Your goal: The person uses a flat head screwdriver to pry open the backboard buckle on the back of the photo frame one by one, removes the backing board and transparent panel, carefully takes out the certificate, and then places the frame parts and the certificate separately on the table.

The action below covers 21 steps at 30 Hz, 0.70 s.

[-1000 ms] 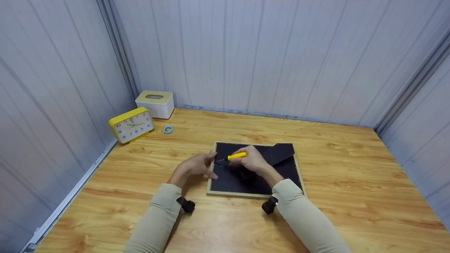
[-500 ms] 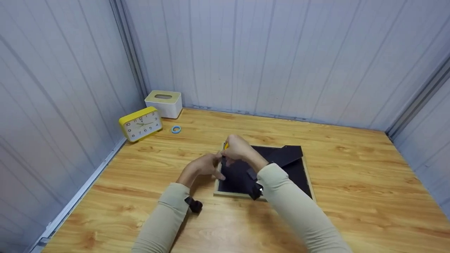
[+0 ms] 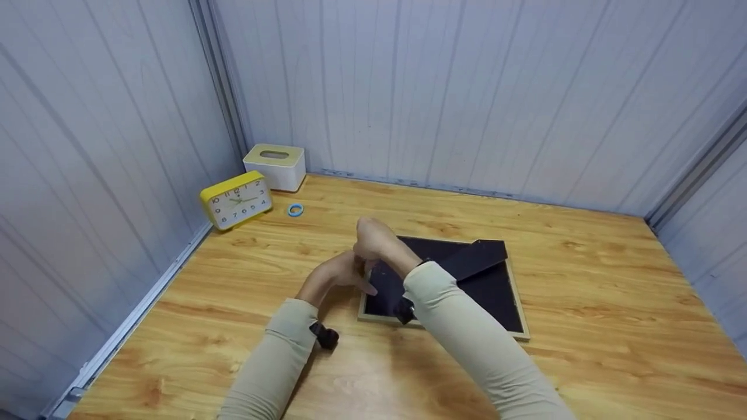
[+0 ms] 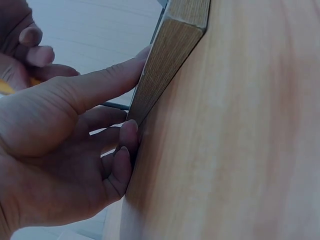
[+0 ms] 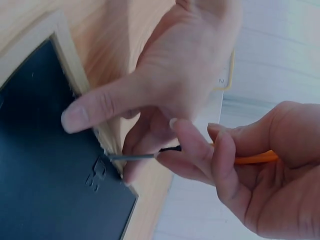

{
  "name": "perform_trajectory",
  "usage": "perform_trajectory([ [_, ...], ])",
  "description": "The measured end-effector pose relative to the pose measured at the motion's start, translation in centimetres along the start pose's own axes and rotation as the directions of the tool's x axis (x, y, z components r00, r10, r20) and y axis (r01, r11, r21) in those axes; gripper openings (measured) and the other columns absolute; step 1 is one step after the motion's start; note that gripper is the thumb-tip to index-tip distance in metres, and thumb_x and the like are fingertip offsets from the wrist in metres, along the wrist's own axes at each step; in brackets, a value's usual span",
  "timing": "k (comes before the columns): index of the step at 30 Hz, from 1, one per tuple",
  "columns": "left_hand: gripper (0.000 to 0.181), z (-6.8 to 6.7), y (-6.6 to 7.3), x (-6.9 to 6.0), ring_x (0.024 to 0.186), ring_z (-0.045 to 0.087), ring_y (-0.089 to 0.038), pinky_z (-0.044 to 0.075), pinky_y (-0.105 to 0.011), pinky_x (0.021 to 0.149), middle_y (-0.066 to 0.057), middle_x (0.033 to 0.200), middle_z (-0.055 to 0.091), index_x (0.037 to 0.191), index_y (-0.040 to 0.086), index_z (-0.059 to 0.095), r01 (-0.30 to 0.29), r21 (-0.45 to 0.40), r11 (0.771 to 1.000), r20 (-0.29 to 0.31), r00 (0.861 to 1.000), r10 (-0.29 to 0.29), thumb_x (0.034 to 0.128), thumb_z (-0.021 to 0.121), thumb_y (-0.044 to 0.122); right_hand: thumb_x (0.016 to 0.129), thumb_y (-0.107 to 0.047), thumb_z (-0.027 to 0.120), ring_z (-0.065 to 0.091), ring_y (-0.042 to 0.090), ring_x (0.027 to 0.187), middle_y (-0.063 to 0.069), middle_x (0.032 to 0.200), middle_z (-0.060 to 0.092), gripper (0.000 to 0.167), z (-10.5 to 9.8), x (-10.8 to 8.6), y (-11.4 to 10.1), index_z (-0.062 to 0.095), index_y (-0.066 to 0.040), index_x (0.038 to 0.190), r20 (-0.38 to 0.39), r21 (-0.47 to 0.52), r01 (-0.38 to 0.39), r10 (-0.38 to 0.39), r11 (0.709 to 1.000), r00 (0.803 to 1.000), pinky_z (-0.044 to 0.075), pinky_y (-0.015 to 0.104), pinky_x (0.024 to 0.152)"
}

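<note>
A wood-edged frame with a black back (image 3: 490, 297) lies on the table, its black stand leg (image 3: 478, 259) slanting across it. My left hand (image 3: 344, 271) holds the frame's left edge, the thumb (image 5: 95, 107) over the black back and the other fingers against the outer side (image 4: 162, 60). My right hand (image 5: 270, 165) pinches a screwdriver by its orange-yellow handle (image 5: 257, 158). The metal shaft (image 5: 135, 156) reaches the inner edge of the frame, beside a small hanger mark (image 5: 100, 167). In the head view the right hand (image 3: 373, 239) hides the screwdriver.
A yellow clock (image 3: 239, 201) leans at the back left, in front of a white tissue box (image 3: 283, 172). A blue ring (image 3: 296, 210) lies to the right of the clock. Pale panel walls (image 3: 437, 87) stand behind and at both sides of the wooden table (image 3: 613, 303).
My right hand has moved left to the frame's left edge and turned, so the screwdriver is hidden in the head view. The left hand keeps its place at the frame. The head view has shifted slightly.
</note>
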<state>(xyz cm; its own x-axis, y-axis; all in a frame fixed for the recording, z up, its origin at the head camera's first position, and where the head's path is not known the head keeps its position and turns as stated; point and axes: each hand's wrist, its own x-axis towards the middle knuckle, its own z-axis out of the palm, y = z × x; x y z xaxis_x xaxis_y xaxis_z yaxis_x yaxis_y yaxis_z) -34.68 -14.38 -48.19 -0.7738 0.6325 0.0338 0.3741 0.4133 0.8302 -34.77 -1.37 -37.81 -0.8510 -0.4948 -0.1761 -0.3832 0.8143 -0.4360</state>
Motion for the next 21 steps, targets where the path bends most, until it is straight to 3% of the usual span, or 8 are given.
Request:
perform_trajectory([
  [3,0.079,0.2,0.0,0.0,0.130,0.045,-0.032,0.035,-0.044,0.112,-0.018,0.143,0.046,0.142,-0.006,0.042,-0.022,-0.017,1.000,-0.010,1.000,0.022,0.0762,0.085,-0.002,0.093,0.007,0.055,0.010,0.010,0.050,-0.005,0.053,0.015,0.044,0.1,0.0,-0.1,0.032,-0.015,0.062,0.006,-0.028,-0.004,0.004,1.000,1.000,0.018,0.028,0.046],
  [6,0.057,0.4,0.4,0.0,0.106,0.057,-0.023,0.046,-0.035,0.094,-0.015,0.120,0.061,0.124,-0.006,0.057,0.081,0.008,0.997,-0.023,0.996,-0.080,0.0763,0.087,0.004,0.093,0.006,0.055,0.015,0.008,0.045,-0.005,0.050,0.019,0.043,-0.2,-0.2,0.6,0.032,-0.015,0.063,0.029,-0.002,-0.020,0.020,1.000,0.999,0.020,0.027,0.045],
  [9,0.041,0.5,0.7,0.1,0.088,0.056,-0.018,0.047,-0.031,0.080,-0.011,0.102,0.067,0.106,-0.002,0.066,0.193,0.055,0.980,-0.041,0.981,-0.191,0.0755,0.089,0.012,0.093,0.002,0.059,0.028,0.008,0.040,-0.004,0.047,0.027,0.040,-0.7,-0.7,1.9,0.039,-0.013,0.061,0.025,0.048,-0.022,0.021,0.999,0.999,0.028,0.025,0.043],
  [10,0.041,0.4,0.8,0.1,0.090,0.058,-0.019,0.048,-0.032,0.080,-0.012,0.103,0.069,0.107,-0.001,0.068,0.224,0.064,0.973,-0.044,0.974,-0.221,0.0755,0.090,0.015,0.093,0.000,0.063,0.037,0.009,0.038,-0.003,0.046,0.034,0.037,-0.8,-0.9,2.4,0.046,-0.008,0.061,0.023,0.081,-0.022,0.020,0.996,1.000,0.034,0.025,0.042],
  [12,0.057,0.4,0.9,0.2,0.110,0.060,-0.022,0.048,-0.035,0.094,-0.015,0.124,0.066,0.124,0.003,0.067,0.257,0.069,0.964,-0.051,0.966,-0.253,0.0747,0.091,0.016,0.091,-0.002,0.066,0.058,0.015,0.043,0.003,0.048,0.052,0.024,-1.1,-1.5,3.6,0.063,0.003,0.068,0.018,0.145,-0.015,0.012,0.989,1.000,0.051,0.028,0.047],
  [14,0.079,0.3,1.0,0.3,0.132,0.049,-0.026,0.041,-0.038,0.107,-0.017,0.144,0.053,0.144,0.006,0.055,0.275,0.056,0.960,-0.055,0.961,-0.272,0.0740,0.091,0.015,0.090,-0.002,0.069,0.067,0.022,0.052,0.010,0.059,0.065,0.014,-1.3,-2.0,4.9,0.072,0.011,0.084,0.020,0.210,-0.003,-0.001,0.978,1.000,0.059,0.035,0.057],
  [17,0.096,0.2,1.0,0.3,0.140,0.040,-0.030,0.035,-0.040,0.112,-0.020,0.152,0.042,0.154,0.005,0.036,0.291,0.059,0.955,-0.050,0.956,-0.289,0.0749,0.090,0.013,0.088,0.003,0.069,0.072,0.027,0.061,0.018,0.073,0.071,0.012,-1.3,-2.5,6.8,0.074,0.012,0.094,0.024,0.270,0.004,-0.011,0.963,1.000,0.060,0.038,0.061],
  [21,0.099,0.2,1.0,0.2,0.141,0.038,-0.031,0.034,-0.039,0.113,-0.019,0.155,0.038,0.156,0.005,0.033,0.311,0.080,0.947,-0.054,0.950,-0.308,0.0754,0.090,0.015,0.086,0.005,0.069,0.071,0.024,0.061,0.015,0.078,0.072,0.017,-0.8,-3.3,9.1,0.074,0.010,0.102,0.051,0.231,-0.032,0.021,0.972,0.998,0.059,0.035,0.059],
])
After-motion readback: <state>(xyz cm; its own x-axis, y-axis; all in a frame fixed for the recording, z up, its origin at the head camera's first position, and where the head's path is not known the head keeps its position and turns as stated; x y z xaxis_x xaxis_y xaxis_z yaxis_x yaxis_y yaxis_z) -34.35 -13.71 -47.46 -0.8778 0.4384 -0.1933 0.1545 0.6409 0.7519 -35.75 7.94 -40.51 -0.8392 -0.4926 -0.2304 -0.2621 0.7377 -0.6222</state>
